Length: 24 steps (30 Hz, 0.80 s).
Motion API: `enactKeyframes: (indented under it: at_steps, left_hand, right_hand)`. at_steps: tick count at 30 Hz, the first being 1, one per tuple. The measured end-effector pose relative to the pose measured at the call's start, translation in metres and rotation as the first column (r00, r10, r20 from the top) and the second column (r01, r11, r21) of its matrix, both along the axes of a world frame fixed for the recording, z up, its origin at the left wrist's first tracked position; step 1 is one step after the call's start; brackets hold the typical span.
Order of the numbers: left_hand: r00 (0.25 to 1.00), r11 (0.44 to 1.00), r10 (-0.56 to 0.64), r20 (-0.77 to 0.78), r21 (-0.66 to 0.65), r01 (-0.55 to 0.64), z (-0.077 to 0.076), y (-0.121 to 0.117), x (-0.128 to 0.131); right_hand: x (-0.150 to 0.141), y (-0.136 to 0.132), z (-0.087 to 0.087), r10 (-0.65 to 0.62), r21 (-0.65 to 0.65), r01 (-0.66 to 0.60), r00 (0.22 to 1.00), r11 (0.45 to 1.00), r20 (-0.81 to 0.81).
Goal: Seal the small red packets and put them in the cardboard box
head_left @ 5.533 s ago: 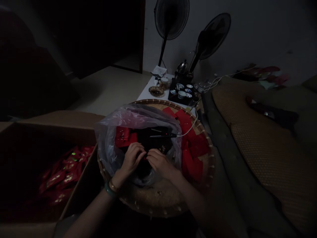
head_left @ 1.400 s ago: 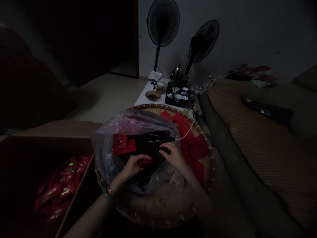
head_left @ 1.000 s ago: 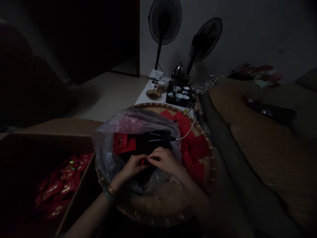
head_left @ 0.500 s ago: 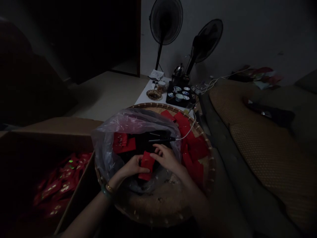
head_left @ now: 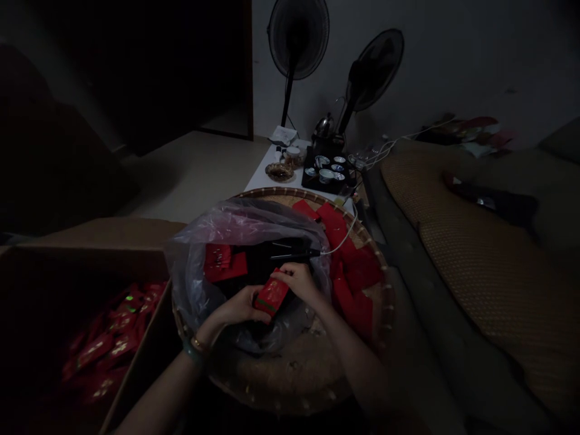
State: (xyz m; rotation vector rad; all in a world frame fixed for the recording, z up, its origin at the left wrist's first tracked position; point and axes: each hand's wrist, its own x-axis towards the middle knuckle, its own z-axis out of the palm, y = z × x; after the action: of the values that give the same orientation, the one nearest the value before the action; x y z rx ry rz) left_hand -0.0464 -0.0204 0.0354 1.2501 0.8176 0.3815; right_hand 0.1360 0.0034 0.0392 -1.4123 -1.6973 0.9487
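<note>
Between my two hands is a small red packet (head_left: 273,295) with gold print and a green stripe near its lower end. My left hand (head_left: 242,305) grips its left and lower side, and my right hand (head_left: 296,279) pinches its upper end. They are above a clear plastic bag (head_left: 194,260) spread in a round bamboo tray (head_left: 290,368). Beyond my right hand lies a black two-armed tool (head_left: 296,254) with a white cord, its arms apart. Several red packets (head_left: 225,264) sit at the bag's left side. Flat red packets (head_left: 348,266) overlap along the tray's right.
An open cardboard box (head_left: 104,235) at left holds many red packets (head_left: 113,338). Behind the tray, a white table (head_left: 260,175) bears a black tea tray (head_left: 310,183) with cups and a kettle (head_left: 324,126). Two fans (head_left: 299,42) stand behind; a woven-covered sofa (head_left: 453,229) is at right.
The red packet was mostly hidden between my fingers a second ago, then showed a plain red side. Now its gold-printed side faces up, and my right hand has closed on its upper end.
</note>
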Motion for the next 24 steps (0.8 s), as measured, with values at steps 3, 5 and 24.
enactKeyframes:
  at_steps: [3,5,24]
  left_hand:
    - [1.000,1.000,0.021,-0.022,0.023,-0.021,-0.003,-0.001,0.001]
    - [0.999,0.998,0.021,-0.039,0.055,-0.019,-0.006,-0.003,0.001]
    - [0.911,0.866,0.407,0.066,-0.346,-0.362,-0.015,0.003,0.016]
  right_hand:
    - [-0.005,0.000,0.001,0.018,0.023,-0.019,0.999,1.000,0.039]
    - [-0.009,-0.001,0.002,0.015,0.065,-0.022,0.994,0.998,0.107]
    - [0.002,0.026,-0.006,-0.148,0.344,-0.014,0.886,0.939,0.439]
